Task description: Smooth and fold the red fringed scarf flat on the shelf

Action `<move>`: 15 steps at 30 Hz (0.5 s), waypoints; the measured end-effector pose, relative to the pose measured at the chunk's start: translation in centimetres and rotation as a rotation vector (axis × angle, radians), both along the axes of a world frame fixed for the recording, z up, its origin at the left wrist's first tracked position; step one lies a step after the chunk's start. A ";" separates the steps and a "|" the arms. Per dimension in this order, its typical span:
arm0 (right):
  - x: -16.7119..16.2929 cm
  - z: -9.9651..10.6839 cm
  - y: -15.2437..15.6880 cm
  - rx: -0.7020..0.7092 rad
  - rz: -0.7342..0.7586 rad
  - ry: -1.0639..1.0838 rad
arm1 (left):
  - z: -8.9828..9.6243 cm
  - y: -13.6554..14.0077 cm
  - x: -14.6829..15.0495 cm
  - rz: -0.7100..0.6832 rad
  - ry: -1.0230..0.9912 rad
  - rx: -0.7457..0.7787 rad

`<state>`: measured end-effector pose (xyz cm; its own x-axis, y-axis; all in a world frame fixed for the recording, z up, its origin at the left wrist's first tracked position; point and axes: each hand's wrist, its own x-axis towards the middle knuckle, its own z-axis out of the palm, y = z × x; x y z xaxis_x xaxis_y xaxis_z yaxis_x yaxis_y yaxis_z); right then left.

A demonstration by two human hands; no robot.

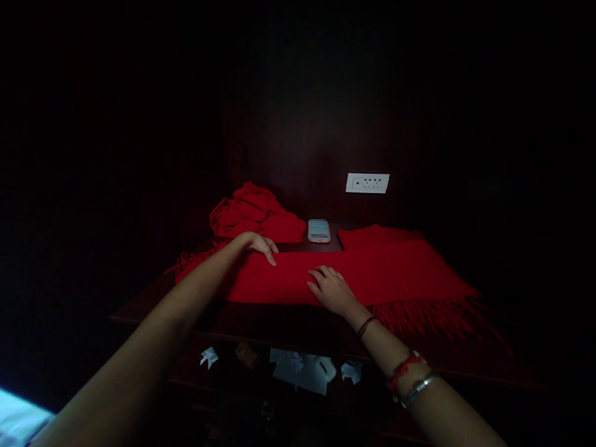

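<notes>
A red fringed scarf [395, 270] lies spread across a dark wooden surface, folded lengthwise into a long band on the left. My left hand [261, 244] rests at the far edge of this band, thumb apart from the fingers on the cloth. Nearer the middle, my right hand [333, 290] lies on the scarf with its fingers loosely spread. Fringe hangs at the scarf's right near side, and more shows at the left end, partly behind my left forearm. Neither hand visibly lifts the cloth.
A heap of crumpled red cloth [258, 214] sits behind my left hand. Beside it is a phone-like pale rectangular object [319, 230]. A white socket panel [367, 183] is on the dark wall. Below the surface's front edge lie white papers [298, 369]. Surroundings are very dark.
</notes>
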<state>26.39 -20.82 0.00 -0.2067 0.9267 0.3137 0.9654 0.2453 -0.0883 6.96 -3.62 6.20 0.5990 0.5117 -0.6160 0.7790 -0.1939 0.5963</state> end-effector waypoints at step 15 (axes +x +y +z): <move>0.0 0.1 0.0 -0.014 -0.020 0.010 | 0.9 -2.4 1.4 -0.075 -0.027 0.004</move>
